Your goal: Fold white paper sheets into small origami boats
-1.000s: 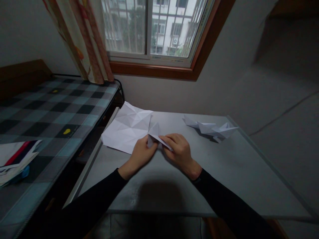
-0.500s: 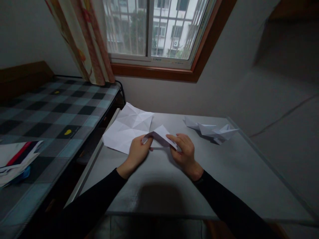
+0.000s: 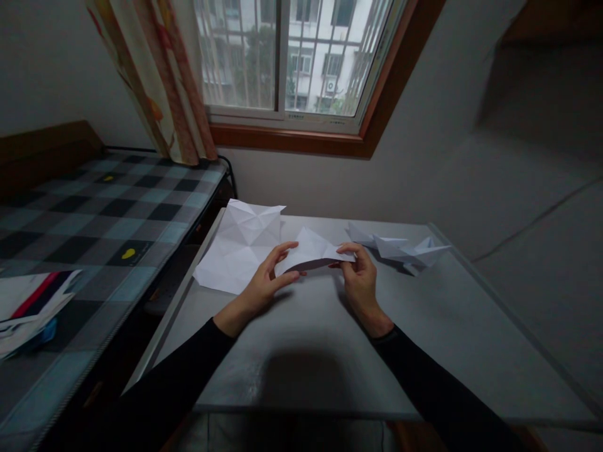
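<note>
A folded piece of white paper (image 3: 311,247) is held just above the table between my two hands. My left hand (image 3: 267,275) has its fingers and thumb around the paper's left end. At the right end, my right hand (image 3: 360,275) pinches the paper between thumb and fingers. The paper's front edge bows open, and a peak points toward the window. Left of it lie creased white sheets (image 3: 235,251), close to my left hand. Beyond my right hand rest folded paper boats (image 3: 400,248), overlapping each other.
The grey-white table (image 3: 424,351) meets the wall below a barred window (image 3: 282,56). A checked bed (image 3: 108,220) runs along the left, with printed papers or bags (image 3: 35,301) on it. A patterned curtain (image 3: 174,94) hangs beside the window.
The folded paper has turned and now lies level across both hands, its front edge spread. My left hand's fingers have opened wider around its end. My right hand has shifted slightly right.
</note>
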The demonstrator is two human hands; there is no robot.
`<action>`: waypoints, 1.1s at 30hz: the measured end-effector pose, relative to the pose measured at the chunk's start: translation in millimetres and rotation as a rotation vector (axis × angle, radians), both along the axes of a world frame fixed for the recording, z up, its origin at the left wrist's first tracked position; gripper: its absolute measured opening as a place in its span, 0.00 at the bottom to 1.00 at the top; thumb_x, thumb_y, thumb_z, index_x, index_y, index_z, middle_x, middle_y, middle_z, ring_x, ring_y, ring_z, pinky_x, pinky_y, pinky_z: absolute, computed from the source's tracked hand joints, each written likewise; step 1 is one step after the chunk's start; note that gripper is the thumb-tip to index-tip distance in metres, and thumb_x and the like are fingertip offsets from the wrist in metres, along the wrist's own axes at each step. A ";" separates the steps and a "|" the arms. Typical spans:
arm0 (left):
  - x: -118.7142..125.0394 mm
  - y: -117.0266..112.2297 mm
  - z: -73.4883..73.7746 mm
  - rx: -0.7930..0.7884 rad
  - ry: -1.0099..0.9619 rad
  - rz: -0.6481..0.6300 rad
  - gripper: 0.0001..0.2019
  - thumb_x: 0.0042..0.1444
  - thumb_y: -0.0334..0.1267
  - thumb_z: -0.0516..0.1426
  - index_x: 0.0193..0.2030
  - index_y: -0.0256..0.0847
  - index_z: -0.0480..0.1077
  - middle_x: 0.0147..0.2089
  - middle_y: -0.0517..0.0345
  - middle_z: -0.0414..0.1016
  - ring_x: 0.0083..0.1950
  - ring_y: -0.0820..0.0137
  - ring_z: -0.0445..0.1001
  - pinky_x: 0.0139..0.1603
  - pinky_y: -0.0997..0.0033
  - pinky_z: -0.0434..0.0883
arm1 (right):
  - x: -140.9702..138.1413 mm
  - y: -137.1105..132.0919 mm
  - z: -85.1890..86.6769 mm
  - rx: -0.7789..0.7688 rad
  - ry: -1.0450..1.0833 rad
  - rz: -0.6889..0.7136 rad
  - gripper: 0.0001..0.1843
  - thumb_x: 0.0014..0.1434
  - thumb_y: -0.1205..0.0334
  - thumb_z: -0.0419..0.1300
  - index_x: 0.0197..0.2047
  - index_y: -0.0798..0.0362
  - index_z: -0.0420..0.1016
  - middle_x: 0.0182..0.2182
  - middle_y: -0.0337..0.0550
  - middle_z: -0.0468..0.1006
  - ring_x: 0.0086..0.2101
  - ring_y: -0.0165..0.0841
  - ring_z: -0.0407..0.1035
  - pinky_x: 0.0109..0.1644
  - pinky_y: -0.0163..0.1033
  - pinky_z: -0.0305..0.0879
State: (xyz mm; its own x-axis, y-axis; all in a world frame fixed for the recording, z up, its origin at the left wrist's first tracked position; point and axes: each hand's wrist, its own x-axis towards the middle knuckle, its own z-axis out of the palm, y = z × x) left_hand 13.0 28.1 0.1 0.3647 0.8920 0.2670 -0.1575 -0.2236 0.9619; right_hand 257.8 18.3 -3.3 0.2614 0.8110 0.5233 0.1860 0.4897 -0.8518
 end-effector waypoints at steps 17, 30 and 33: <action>1.3 -4.3 10.5 -0.167 0.175 0.162 0.24 0.56 0.41 0.69 0.60 0.43 0.81 0.52 0.54 0.86 0.35 0.69 0.79 0.40 0.68 0.75 | 7.6 -16.5 24.7 0.138 -0.721 0.247 0.25 0.69 0.59 0.66 0.67 0.45 0.74 0.61 0.52 0.81 0.61 0.53 0.75 0.69 0.63 0.69; -2.1 -7.4 5.3 0.089 0.152 0.034 0.26 0.59 0.38 0.68 0.64 0.45 0.74 0.65 0.49 0.78 0.69 0.54 0.73 0.76 0.52 0.67 | -5.4 -20.8 24.4 -0.046 -0.675 0.309 0.21 0.67 0.56 0.74 0.59 0.45 0.76 0.49 0.46 0.80 0.50 0.46 0.75 0.57 0.51 0.72; -3.6 -9.6 3.9 0.075 0.124 -0.070 0.35 0.59 0.43 0.71 0.72 0.47 0.67 0.64 0.47 0.76 0.66 0.54 0.76 0.69 0.54 0.72 | -4.7 -21.8 25.0 -0.091 -0.639 0.303 0.20 0.63 0.56 0.77 0.52 0.46 0.75 0.47 0.45 0.78 0.48 0.45 0.73 0.54 0.49 0.71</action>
